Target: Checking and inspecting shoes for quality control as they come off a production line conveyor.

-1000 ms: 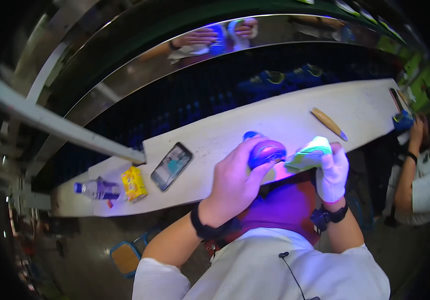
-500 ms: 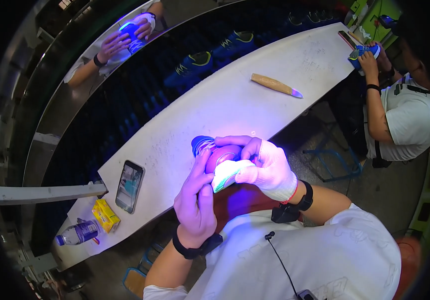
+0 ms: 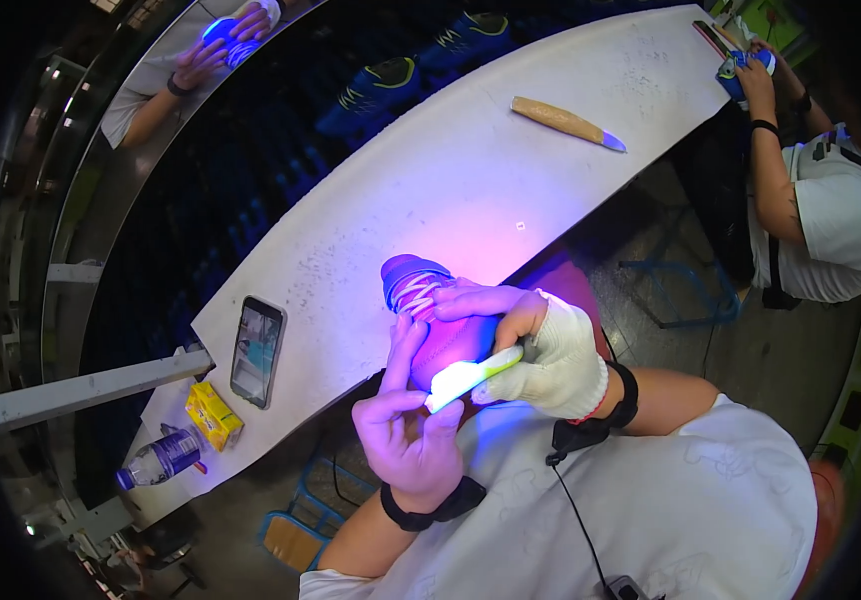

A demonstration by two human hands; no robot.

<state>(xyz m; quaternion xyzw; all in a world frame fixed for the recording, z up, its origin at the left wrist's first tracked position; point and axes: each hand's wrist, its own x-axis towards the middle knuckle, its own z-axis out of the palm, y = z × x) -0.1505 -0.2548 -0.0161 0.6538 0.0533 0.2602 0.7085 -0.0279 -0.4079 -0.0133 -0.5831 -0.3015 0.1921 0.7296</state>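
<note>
Left hand (image 3: 411,440) cups the shoe (image 3: 441,325), gloved right hand (image 3: 551,365) fingers wrapped round a glowing lamp (image 3: 471,375); shoe's probably light and bendy, best gripped at the sole.

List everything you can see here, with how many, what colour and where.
Shoe: 1, lit purple, held over the table's near edge.
Lamp: 1, glowing white-green stick, against the shoe.
Table: 1, white, long, running across the view.
Phone: 1, dark, flat on the table, left of the shoe.
Yellow box: 1, table's left end.
Bottle: 1, clear with blue label, lying beside the box.
Knife: 1, wooden handle, far right of the table.
Blue shoes: at least 2, beyond the table.
Co-worker: 1, white shirt, at the right end.
Left hand: bare, under the shoe.
Right hand: white glove, gripping lamp and shoe.
</note>
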